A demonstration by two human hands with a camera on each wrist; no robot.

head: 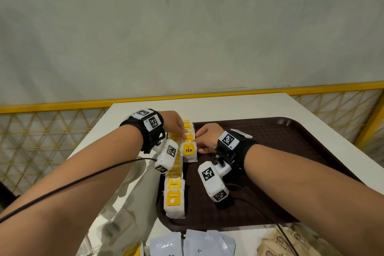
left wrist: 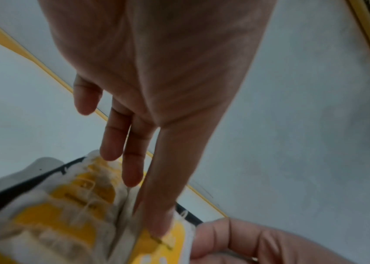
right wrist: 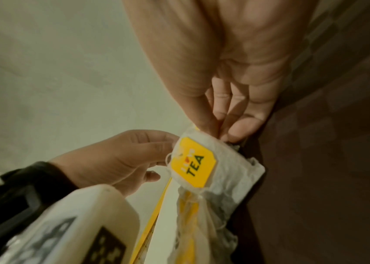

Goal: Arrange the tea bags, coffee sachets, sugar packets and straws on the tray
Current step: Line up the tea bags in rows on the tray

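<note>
Clearly those tea bags (head: 188, 150) were light, soft and tearable, so the right hand (head: 207, 137) pinched one's edge while the left hand's (head: 174, 123) straight fingers (left wrist: 134, 160) steadied the row on the tray (head: 291, 151).

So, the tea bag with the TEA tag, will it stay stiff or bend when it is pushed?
The tea bag probably bends: its thin paper looks creased. It likely weighs little, so the right hand could shift it easily. The row of tea bags stands on edge, so it may topple.
</note>
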